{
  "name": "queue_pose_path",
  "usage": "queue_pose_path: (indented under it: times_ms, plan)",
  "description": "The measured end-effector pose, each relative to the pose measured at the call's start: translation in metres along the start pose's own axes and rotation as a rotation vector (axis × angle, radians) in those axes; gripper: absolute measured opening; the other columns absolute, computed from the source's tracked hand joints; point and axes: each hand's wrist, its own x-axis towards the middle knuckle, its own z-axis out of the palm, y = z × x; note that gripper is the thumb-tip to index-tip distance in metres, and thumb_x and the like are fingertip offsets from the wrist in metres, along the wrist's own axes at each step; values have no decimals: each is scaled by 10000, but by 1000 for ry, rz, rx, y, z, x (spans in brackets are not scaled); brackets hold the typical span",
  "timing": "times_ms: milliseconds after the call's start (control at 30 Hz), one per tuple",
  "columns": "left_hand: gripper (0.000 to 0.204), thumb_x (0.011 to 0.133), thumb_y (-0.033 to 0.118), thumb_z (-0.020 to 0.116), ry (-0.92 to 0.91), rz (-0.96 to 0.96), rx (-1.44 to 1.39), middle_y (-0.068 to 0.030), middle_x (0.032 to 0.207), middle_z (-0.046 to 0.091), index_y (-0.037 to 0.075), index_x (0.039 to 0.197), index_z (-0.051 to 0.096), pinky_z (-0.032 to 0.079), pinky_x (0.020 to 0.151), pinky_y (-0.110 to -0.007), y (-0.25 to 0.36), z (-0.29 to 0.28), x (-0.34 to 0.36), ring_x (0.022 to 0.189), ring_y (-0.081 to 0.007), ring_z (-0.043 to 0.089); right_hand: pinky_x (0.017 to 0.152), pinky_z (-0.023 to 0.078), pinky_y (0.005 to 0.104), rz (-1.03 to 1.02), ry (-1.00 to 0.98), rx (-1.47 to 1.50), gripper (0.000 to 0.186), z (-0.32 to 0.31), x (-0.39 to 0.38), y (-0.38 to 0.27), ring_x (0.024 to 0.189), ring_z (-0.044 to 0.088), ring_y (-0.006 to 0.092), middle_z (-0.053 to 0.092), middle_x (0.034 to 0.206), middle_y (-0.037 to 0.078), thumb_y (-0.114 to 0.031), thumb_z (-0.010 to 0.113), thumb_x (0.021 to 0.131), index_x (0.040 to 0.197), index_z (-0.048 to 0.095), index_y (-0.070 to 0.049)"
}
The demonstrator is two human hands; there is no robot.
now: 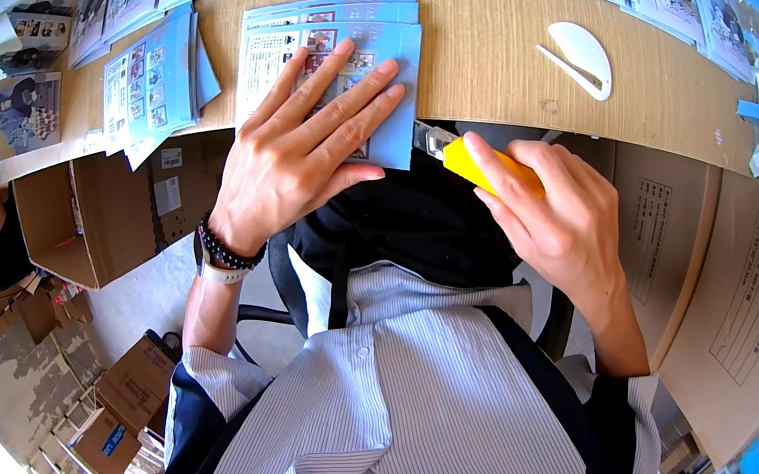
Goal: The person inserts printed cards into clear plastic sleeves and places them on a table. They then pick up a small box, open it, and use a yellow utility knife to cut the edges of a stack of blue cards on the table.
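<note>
Two hands at the worktop's (495, 44) near edge. Head view: left hand (299, 147) spread flat, pinning the blue booklet stack (332, 46) at that edge; right hand (556, 217) closed around a yellow cutter (473, 164), just off the edge. Judged: preparing a cut, needing a steady blade line. Open room lies right, toward the white opener (583, 60)

Yellow cutter (473, 164), blue leaflets (402, 79)
</note>
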Motion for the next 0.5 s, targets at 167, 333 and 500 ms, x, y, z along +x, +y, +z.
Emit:
queue_pose_path:
  times_ms: [167,333,500]
  plan:
    - [756,851,543,685,-3,4,2,-24,1549,599,172,1506,618,344,1255,-551,0,0,0,1508,-339,465,659,582,294,38,14,27,644,-1,12,0,755,647,147,628,950,16,-133,873,802,1418,687,-165]
    - [750,855,540,682,-9,3,5,-22,1551,597,169,1504,620,343,1255,-551,0,-1,0,1506,-345,468,681,585,329,89,-5,67,652,-4,17,-6,776,666,197,628,971,59,-55,888,746,1372,736,-157]
    - [736,862,541,670,-5,12,25,-17,1551,597,167,1495,631,348,1252,-552,0,-2,2,1503,-351,469,682,575,326,74,31,-23,651,-2,17,-10,773,662,195,623,977,55,-64,879,752,1378,734,-170]
